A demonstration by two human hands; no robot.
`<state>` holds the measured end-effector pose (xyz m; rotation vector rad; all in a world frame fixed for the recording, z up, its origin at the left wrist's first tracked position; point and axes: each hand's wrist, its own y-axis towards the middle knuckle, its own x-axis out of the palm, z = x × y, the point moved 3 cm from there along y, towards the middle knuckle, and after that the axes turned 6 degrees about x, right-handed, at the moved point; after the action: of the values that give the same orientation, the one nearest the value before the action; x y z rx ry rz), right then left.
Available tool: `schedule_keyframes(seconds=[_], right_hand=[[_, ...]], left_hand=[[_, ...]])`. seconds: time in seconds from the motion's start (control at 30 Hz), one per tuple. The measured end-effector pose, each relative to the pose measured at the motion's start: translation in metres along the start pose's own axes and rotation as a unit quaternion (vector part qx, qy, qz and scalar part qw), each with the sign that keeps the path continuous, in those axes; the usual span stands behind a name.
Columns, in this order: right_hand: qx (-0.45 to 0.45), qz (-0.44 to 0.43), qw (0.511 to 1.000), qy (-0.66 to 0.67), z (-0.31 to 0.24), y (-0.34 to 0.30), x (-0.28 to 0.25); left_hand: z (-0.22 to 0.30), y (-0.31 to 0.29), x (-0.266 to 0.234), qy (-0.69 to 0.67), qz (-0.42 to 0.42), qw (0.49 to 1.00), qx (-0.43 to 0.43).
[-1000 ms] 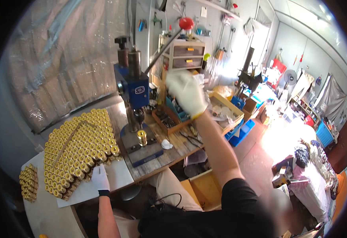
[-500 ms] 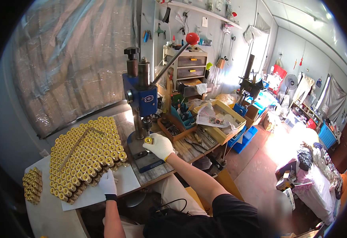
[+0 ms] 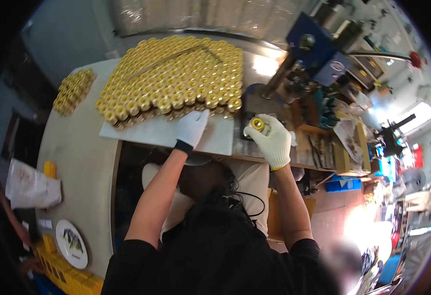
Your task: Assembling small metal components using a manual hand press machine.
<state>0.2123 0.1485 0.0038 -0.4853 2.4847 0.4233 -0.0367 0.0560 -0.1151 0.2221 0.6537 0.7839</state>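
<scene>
A worker's right hand [image 3: 273,142], in a cream knitted glove with a yellow-edged cuff, pinches a short, gold-coloured metal cylinder with a round bore [image 3: 258,123] between thumb and fingers, the ringed end facing up toward the camera. The piece is held up in front of a blue metal lever press [image 3: 331,71], whose slanting arm ends in a red ball knob [image 3: 415,60]. At left, the other hand, the left hand [image 3: 194,129], in a white glove with a black cuff, reaches over a white flat sheet [image 3: 220,137] to the front edge of a broad, tightly packed block of matching gold-coloured cylinders [image 3: 171,78]; its fingers are turned away and slightly blurred, so whether they grip a piece cannot be told. A thin brown angled strip [image 3: 166,63] lies across the tops of the block, and a smaller cluster of gold-coloured cylinders [image 3: 74,91] stands apart on the pale, smooth surface [image 3: 77,167]. Good handling here likely calls for a light but sure pinch around the piece's side wall, with fingertips off its rim and the bore kept level, since knitted fabric may slip on polished metal. At the block, a low, straight approach to one front piece seems wisest, as a sideways nudge could tip its close-set neighbours.
</scene>
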Motion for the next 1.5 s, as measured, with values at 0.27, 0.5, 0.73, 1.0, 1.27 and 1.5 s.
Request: schedule_keyframes(seconds=[0.27, 0.5, 0.73, 1.0, 1.27, 1.5], right_hand=[[-0.129, -0.091, 0.986, -0.049, 0.001, -0.009, 0.116], [-0.062, -0.163, 0.983, -0.058, 0.031, -0.039, 0.091], [-0.032, -0.105, 0.992, 0.059, 0.080, -0.045, 0.050], [0.037, -0.049, 0.993, 0.103, 0.114, -0.040, 0.025], [0.105, 0.000, 0.980, 0.168, 0.150, -0.034, -0.002], [0.177, 0.001, 0.945, 0.275, 0.161, -0.031, -0.010]], left_hand=[[-0.010, -0.018, -0.013, 0.032, 0.088, 0.996, 0.003], [0.001, -0.032, -0.031, 0.046, 0.160, 0.981, 0.096], [0.008, -0.013, -0.114, 0.195, 0.261, 0.937, 0.126], [-0.006, -0.014, -0.118, 0.276, 0.192, 0.933, 0.130], [-0.023, -0.046, -0.128, 0.198, 0.196, 0.954, 0.111], [-0.033, -0.067, -0.119, -0.223, 0.217, 0.942, -0.124]])
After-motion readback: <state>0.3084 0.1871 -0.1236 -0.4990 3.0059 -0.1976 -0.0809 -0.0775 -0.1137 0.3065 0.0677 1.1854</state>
